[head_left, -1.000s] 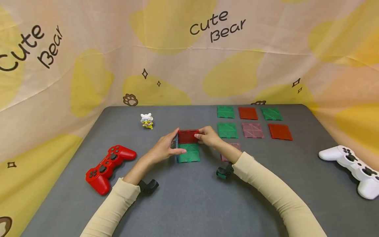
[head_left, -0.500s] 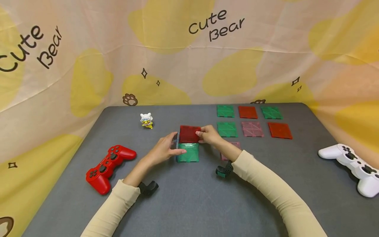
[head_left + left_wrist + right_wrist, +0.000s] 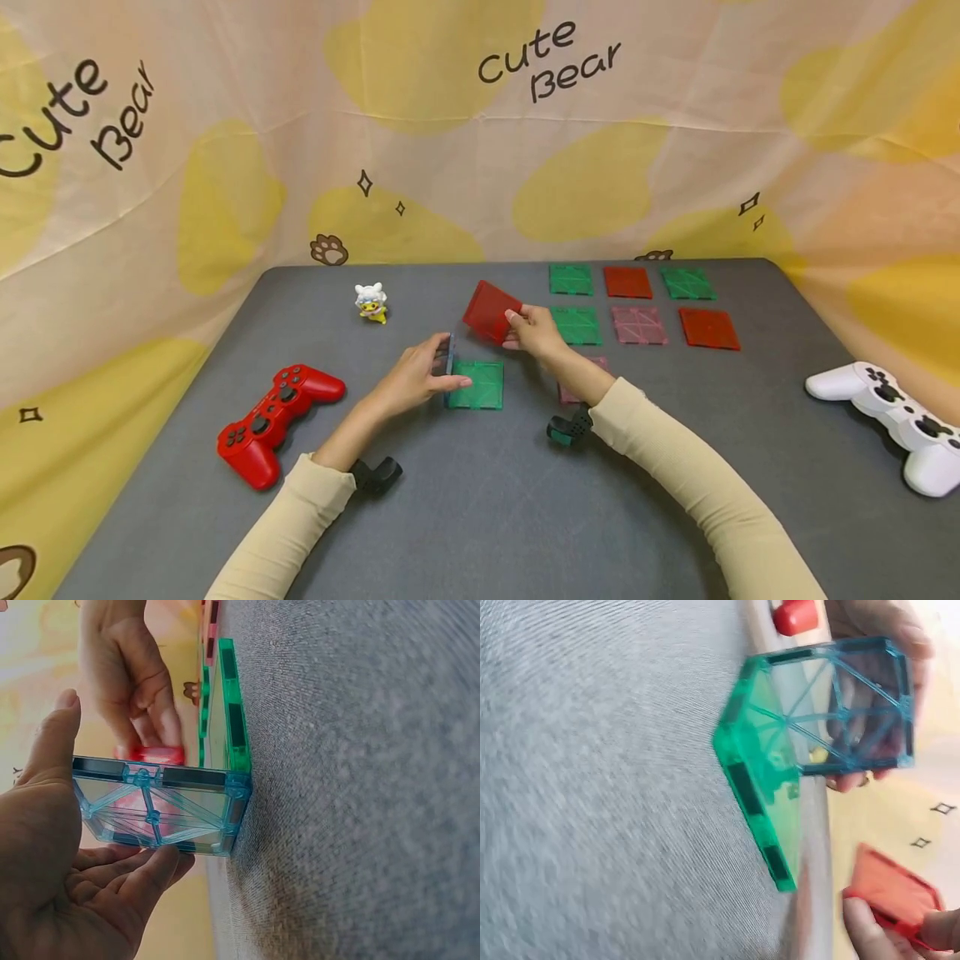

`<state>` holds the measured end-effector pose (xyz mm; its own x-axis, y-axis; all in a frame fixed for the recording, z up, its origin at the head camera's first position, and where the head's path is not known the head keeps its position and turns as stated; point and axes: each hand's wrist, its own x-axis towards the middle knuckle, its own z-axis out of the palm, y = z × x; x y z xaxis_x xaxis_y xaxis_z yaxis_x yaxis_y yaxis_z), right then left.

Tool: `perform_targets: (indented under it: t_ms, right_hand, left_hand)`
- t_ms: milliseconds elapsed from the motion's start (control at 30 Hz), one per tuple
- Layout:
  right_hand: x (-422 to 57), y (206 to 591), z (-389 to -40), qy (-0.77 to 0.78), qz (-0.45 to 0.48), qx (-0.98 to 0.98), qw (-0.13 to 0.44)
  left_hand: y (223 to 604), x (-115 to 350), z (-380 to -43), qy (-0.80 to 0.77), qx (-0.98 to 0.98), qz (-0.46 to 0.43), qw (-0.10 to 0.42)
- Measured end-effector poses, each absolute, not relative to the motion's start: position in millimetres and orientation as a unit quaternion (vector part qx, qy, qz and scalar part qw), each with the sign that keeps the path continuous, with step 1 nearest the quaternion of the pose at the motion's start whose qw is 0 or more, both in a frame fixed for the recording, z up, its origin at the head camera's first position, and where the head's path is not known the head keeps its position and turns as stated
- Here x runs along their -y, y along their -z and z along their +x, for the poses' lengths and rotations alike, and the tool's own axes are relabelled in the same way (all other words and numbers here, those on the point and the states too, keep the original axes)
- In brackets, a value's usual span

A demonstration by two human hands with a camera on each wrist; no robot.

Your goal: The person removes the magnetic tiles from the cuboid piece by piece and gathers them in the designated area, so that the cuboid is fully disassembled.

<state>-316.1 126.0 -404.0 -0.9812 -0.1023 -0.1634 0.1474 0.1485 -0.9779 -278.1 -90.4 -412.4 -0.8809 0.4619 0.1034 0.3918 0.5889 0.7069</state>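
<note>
My right hand (image 3: 537, 335) pinches a translucent red square magnetic tile (image 3: 489, 312) by its near right edge. That tile is tilted and held off the table, behind a green magnetic tile (image 3: 480, 387) that lies flat. A blue magnetic tile (image 3: 154, 804) stands upright along the green tile's left edge. My left hand (image 3: 408, 380) holds the blue tile, its thumb at the near side and fingers at the far side. In the right wrist view the blue tile (image 3: 840, 712) and green tile (image 3: 761, 780) meet at an edge.
Green, red and pink tiles lie in rows at the back right, among them a red tile (image 3: 709, 329). One pink tile (image 3: 585, 382) is partly under my right forearm. A red game controller (image 3: 279, 427), a white controller (image 3: 892, 429) and a small figurine (image 3: 371, 303) surround the work area.
The red tile has come away from above the green tile's far edge, moving back and up and turning in my right hand. My left hand and the blue tile have stayed put.
</note>
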Motion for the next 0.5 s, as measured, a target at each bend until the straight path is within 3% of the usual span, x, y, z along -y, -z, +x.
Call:
perform_targets:
  t_ms: [133, 500]
  right_hand:
    - [-136.9, 392.4, -316.2, 0.691, 0.013, -0.718, 0.080]
    - [-181.5, 363.8, -299.3, 0.759, 0.004, -0.643, 0.105]
  left_hand:
    - [410.9, 89.9, -277.7, -0.384, -0.890, 0.241, 0.044]
    - [410.2, 91.4, -276.5, -0.395, -0.886, 0.235, 0.062]
